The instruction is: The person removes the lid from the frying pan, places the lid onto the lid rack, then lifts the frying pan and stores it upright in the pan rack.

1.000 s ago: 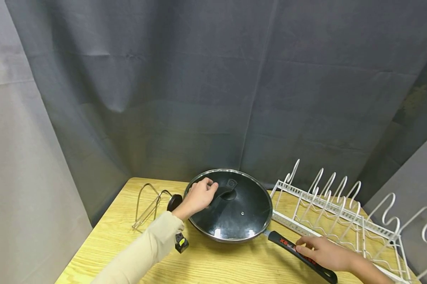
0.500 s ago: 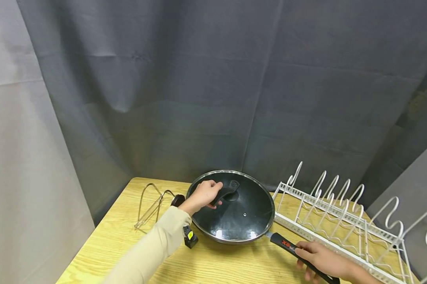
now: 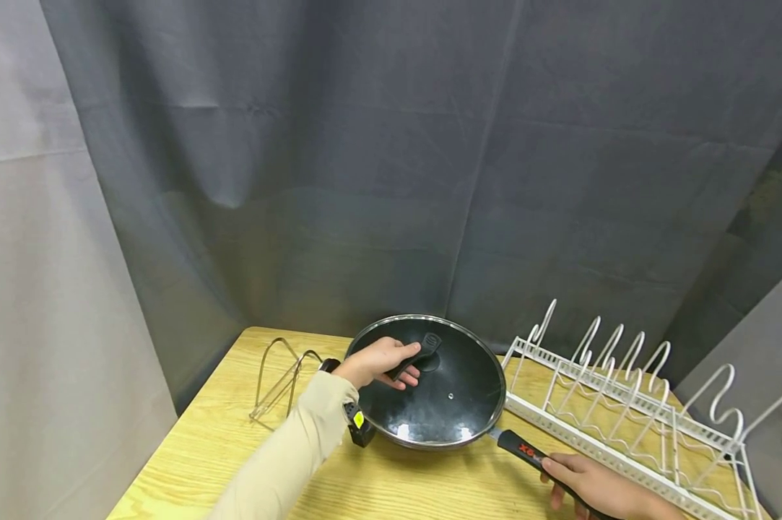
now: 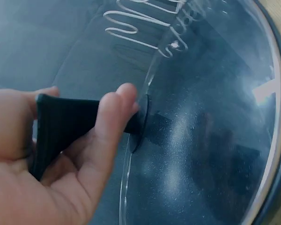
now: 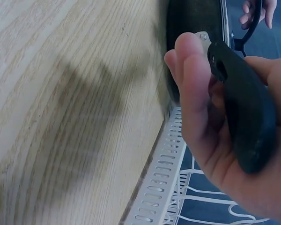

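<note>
A black frying pan with a glass lid point(image 3: 462, 404) on it sits on the wooden table. My left hand point(image 3: 383, 361) holds the lid's black upright handle, thumb on one side and fingers curled round the other. In the left wrist view that handle point(image 4: 70, 119) lies across the palm, its base on the glass. On the right, my right hand point(image 3: 592, 482) grips the pan's long black handle point(image 3: 519, 446) with red lettering. The right wrist view shows this hand's fingers curled under the handle and the palm against its other side.
A white metal rack point(image 3: 618, 462) with wavy upright dividers stands right of the pan, close behind the right hand. Left of the pan is a thin wire stand point(image 3: 259, 379). Dark grey curtain point(image 3: 339, 180) hangs behind the wooden table point(image 3: 189, 455).
My left hand has moved right onto the lid's handle and taken hold of it. The right fingers, at first on top of the pan's handle, have wrapped round it.
</note>
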### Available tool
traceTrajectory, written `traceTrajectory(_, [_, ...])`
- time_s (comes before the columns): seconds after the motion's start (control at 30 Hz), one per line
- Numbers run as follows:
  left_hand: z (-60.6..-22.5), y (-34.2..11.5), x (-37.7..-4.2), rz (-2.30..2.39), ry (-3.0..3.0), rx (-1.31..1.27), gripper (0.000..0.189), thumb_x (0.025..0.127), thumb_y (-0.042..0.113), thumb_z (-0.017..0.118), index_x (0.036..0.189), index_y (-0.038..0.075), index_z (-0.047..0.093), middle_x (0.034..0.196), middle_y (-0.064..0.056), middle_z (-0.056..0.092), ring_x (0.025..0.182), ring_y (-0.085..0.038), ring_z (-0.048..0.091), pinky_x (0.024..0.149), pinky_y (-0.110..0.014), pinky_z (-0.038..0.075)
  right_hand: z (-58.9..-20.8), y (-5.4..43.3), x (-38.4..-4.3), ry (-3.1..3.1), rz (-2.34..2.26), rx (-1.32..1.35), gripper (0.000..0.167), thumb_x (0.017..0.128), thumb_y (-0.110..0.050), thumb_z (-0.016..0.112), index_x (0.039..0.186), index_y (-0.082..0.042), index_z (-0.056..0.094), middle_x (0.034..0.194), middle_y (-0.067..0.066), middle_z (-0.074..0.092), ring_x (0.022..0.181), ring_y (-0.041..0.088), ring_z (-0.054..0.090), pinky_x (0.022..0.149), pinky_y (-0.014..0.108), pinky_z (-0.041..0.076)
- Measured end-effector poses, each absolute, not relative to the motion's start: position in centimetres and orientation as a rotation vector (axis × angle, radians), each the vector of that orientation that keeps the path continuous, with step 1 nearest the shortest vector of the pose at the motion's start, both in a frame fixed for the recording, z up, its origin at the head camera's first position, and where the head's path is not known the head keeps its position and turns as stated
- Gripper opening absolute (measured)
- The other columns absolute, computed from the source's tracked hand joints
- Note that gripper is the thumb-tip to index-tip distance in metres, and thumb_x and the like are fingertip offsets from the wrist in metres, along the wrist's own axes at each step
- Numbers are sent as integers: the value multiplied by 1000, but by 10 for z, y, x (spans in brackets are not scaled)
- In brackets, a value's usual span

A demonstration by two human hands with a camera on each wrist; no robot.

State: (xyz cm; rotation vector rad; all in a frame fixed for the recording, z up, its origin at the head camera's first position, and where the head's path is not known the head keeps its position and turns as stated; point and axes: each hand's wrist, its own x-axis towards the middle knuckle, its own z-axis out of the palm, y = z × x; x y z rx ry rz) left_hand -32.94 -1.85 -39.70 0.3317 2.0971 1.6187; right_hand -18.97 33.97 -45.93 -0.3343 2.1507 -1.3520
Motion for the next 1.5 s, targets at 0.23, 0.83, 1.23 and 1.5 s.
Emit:
traceTrajectory(0.23, [-399, -23, -340, 1602, 1884, 282, 48, 99, 31, 50, 121, -11, 51, 98, -23, 68, 79, -22, 69, 64, -29, 56, -461, 338, -191, 2156, -1359, -335, 42, 104, -33, 32, 103, 2, 54, 81, 10, 62, 48, 12, 50, 43, 21, 39])
traceTrajectory(0.83, [-399, -24, -343, 1695, 1588, 186, 49, 100, 24, 47, 132, -13, 35, 90, -20, 68, 50, -4, 59, 48, -14, 48, -467, 342, -194, 2149, -1351, -467, 38, 105, -27, 31, 100, 2, 54, 69, 7, 61, 41, 5, 36, 36, 20, 28])
traceTrajectory(1.23, [-400, -22, -342, 1734, 1628, 120, 30, 98, 27, 51, 94, -3, 55, 59, 3, 46, 46, -3, 42, 43, -14, 39, -467, 340, -188, 2373, -1192, -579, 40, 105, -28, 31, 80, -4, 51, 53, -11, 42, 39, 0, 36, 34, 19, 26])
traceTrajectory(1.5, [-403, -18, -341, 1702, 1791, 160, 25, 98, 19, 51, 95, -5, 56, 59, 4, 44, 46, -3, 39, 43, -13, 38, -468, 336, -187, 2432, -1184, -558, 42, 104, -29, 34, 77, -2, 50, 52, -12, 41, 39, 0, 35, 34, 19, 24])
